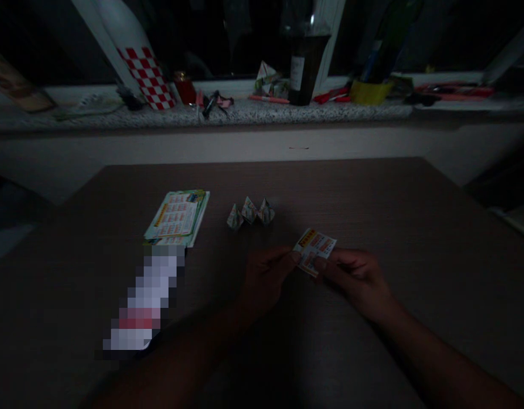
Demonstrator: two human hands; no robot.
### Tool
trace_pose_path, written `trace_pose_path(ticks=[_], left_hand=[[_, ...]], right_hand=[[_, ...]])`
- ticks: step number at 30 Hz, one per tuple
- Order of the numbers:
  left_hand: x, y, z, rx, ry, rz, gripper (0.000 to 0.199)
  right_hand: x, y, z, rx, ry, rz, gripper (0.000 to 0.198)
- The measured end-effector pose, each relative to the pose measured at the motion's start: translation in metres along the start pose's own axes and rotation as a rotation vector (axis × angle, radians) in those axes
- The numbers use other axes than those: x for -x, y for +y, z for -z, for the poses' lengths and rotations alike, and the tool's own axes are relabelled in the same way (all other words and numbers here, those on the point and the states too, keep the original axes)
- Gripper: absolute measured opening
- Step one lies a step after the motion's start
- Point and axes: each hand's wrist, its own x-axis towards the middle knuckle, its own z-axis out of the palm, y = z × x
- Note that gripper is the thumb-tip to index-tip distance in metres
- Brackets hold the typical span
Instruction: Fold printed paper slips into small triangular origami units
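Note:
A small piece of printed paper [316, 244], white with yellow and reddish blocks, is held above the table between both hands. My left hand [268, 275] pinches its left edge, with the thumb on top. My right hand [355, 278] grips the lower right side, its thumb pressed over the print. Most of the fingers under the paper are hidden. Beyond my left hand stand three small folded paper pieces [249, 211] with pointed tops, close together in a row. To the left lies a stack of similar printed sheets [176, 216].
A pixelated phone-shaped object [149, 295] lies below the stack on the dark wooden table [372, 193]. Along the granite windowsill [244, 116] stand a red-and-white checkered bottle [146, 74], a dark bottle [302, 68], a yellow holder [370, 92] and small clutter.

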Motion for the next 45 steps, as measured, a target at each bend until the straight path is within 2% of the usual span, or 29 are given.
trace_pose_path(ticks=[6, 12, 20, 28, 35, 38, 41, 43, 45], left_hand=[[0.000, 0.003, -0.002, 0.031, -0.006, 0.047, 0.026], [0.001, 0.005, -0.003, 0.118, -0.019, 0.086, 0.023], [-0.001, -0.002, -0.002, 0.167, -0.043, 0.135, 0.022], [0.000, -0.002, 0.000, 0.121, -0.063, 0.155, 0.025], [0.000, -0.002, 0.000, 0.131, -0.063, 0.179, 0.023], [-0.002, -0.003, 0.000, 0.195, -0.053, 0.206, 0.019], [-0.008, -0.003, 0.000, 0.323, 0.032, 0.255, 0.014], [-0.014, -0.002, 0.002, 0.377, 0.056, 0.296, 0.014], [-0.018, 0.001, 0.003, 0.413, 0.021, 0.373, 0.015]], right_hand=[[0.002, 0.004, 0.003, 0.077, -0.001, 0.046, 0.029], [0.003, 0.004, 0.004, 0.171, 0.032, 0.152, 0.028], [0.003, 0.003, 0.008, 0.340, 0.105, 0.234, 0.033], [0.005, 0.004, 0.009, 0.360, 0.149, 0.202, 0.039], [0.006, 0.010, 0.013, 0.245, 0.143, 0.205, 0.039], [0.005, 0.012, 0.013, 0.235, 0.145, 0.185, 0.039], [0.003, 0.010, 0.018, 0.228, 0.098, 0.206, 0.038], [0.001, 0.007, 0.023, 0.308, 0.147, 0.271, 0.028], [-0.002, 0.004, 0.029, 0.465, 0.213, 0.419, 0.010]])
